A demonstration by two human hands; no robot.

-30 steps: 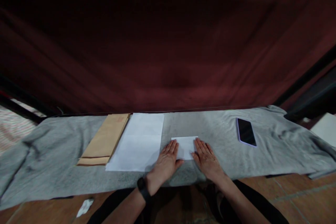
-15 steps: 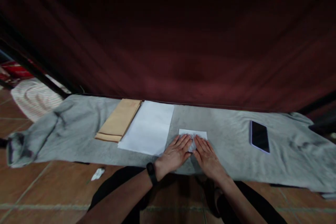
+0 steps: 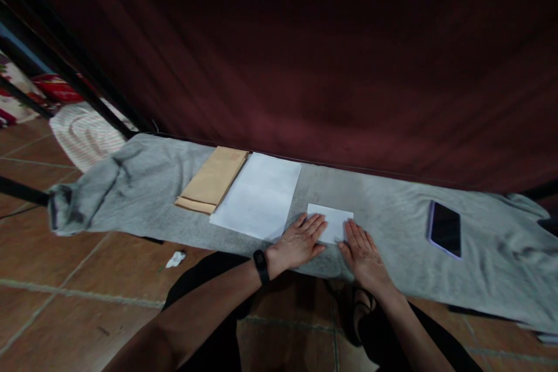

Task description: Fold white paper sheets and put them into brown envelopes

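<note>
A small white folded-looking piece of paper [image 3: 335,222] lies flat on the grey cloth. My left hand [image 3: 300,239] rests open on its left side, fingers stretched out. On the right side, my right hand [image 3: 362,250] also lies flat, its fingertips at the paper's edge. Larger white sheets [image 3: 259,195] are spread just left of my left hand. Beside them lie brown paper envelopes [image 3: 214,177], partly stacked. Both palms hide the lower corners of the small paper.
Grey cloth [image 3: 387,232] covers the long, low surface. A phone with a purple case [image 3: 445,229] lies on the right. Behind hangs a dark red curtain [image 3: 305,99]. A crumpled white scrap [image 3: 175,259] is on the tiled floor, and striped fabric [image 3: 87,133] hangs at far left.
My hands have slid apart toward the two sides of the small paper, uncovering its middle. The whole view has shifted and tilted slightly.
</note>
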